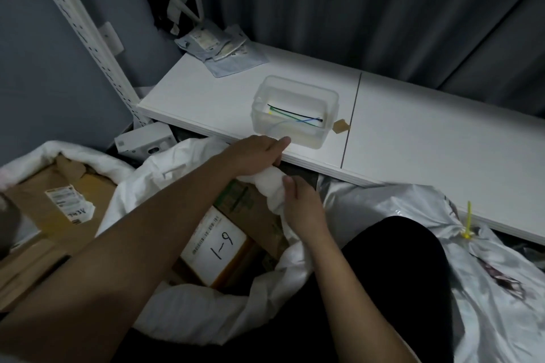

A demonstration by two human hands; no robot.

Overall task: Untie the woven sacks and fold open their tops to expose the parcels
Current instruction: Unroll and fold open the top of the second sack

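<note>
Both hands rolling down the far rim of the middle sack; parcels already showing.

Near: right hand [300,203] has fingers curled around the bunched white rim, thumb on top; left hand [259,153] grips the same roll just beyond it, fingers wrapped over. Middle sack [188,298] sits on the floor below the hands, mouth open over a labelled box [218,247] marked "1-9". Fabric judged light, soft, slightly slick; it bunches easily, so hold the rolled rim, not loose cloth. Left: another sack [88,156], open over brown cartons. Right: grey bag [486,289], neck closed with a yellow tie [467,227], not yet opened. Far: white shelf [413,132] with clear tub [295,110] holding ties.
</note>
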